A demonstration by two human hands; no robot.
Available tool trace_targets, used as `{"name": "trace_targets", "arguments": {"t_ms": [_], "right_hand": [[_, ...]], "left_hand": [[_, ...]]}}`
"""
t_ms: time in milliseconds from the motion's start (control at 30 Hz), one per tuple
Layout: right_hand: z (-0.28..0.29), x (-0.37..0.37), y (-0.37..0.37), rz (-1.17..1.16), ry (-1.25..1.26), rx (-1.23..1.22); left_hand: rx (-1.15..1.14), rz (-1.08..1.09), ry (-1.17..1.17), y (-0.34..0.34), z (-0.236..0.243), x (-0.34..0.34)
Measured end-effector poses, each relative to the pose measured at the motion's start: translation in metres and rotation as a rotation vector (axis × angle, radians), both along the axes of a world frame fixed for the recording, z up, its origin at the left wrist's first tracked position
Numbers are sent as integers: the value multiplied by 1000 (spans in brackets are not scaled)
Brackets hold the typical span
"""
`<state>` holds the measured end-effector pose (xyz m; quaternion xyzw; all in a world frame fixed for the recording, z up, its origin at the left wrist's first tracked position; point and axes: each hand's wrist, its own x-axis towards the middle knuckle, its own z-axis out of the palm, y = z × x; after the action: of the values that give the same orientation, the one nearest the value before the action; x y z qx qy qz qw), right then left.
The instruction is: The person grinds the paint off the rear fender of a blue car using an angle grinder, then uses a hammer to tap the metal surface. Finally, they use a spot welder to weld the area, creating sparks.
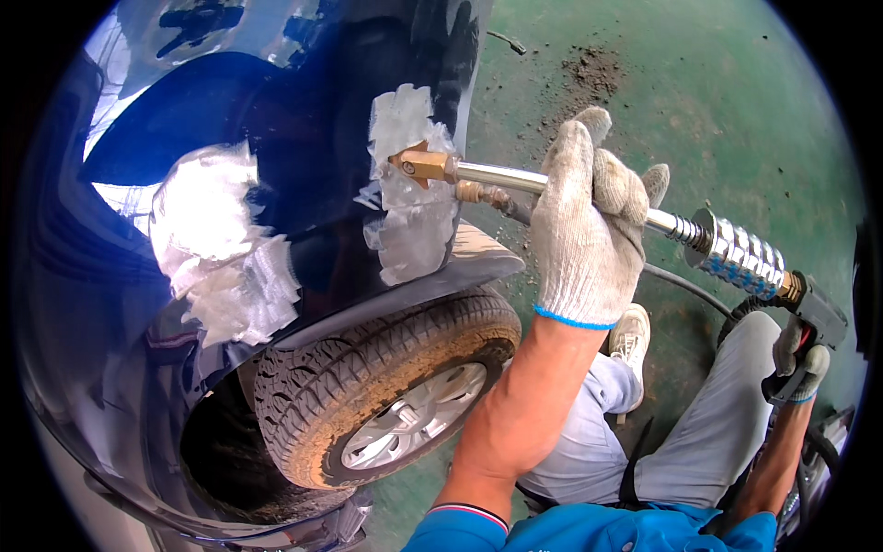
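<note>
A dent puller with a slide hammer (pixel 750 258) runs from the car's panel across to my right side. My left hand (pixel 593 221), in a white knit glove with a blue cuff, is closed round its chrome rod (pixel 501 177). At the rod's far end, a brass tip (pixel 425 166) meets a sanded bare-metal patch (pixel 409 216) on the dark blue body panel (pixel 322 147); whether it is fixed there I cannot tell. My gloved right hand (pixel 807 370) grips the black pistol handle (pixel 817 317) at the other end. The ribbed chrome weight sits near that handle.
Below the panel is a muddy tyre (pixel 386 386) with a silver wheel (pixel 416 414). Another sanded patch (pixel 221 248) lies further left on the panel. A grey cable (pixel 690 287) passes behind the rod. Loose dirt (pixel 589 78) is scattered on the green floor (pixel 717 110).
</note>
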<state>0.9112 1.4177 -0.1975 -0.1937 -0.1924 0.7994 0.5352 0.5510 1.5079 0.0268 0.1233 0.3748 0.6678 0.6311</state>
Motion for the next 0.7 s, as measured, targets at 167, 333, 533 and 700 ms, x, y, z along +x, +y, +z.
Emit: {"name": "trace_targets", "arguments": {"t_ms": [167, 333, 533, 700], "right_hand": [[1, -2, 2, 1, -2, 0], [0, 0, 2, -28, -47, 8], [23, 2, 11, -77, -80, -55], [8, 22, 22, -18, -125, 22]], "left_hand": [[5, -9, -2, 1, -2, -2], [0, -6, -17, 1, 0, -2], [50, -45, -4, 5, -2, -4], [75, 26, 154, 9, -2, 14]]}}
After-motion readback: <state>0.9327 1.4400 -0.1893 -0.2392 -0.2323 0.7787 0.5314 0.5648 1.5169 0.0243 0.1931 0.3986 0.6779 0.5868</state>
